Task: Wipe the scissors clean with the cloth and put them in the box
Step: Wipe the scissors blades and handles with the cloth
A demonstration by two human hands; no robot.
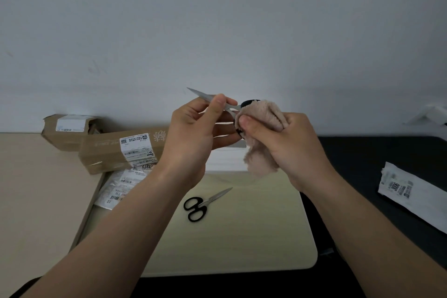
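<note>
While a pale board (242,237) lay below, your left hand (193,133) pinched steel scissors (200,94); at three o'clock your right hand (285,143) clutched fluffy cloth (261,113).

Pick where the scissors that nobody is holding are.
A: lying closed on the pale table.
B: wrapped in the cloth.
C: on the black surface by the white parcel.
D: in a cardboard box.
A: the black-handled scissors lie with blades shut on the pale table top.
</note>
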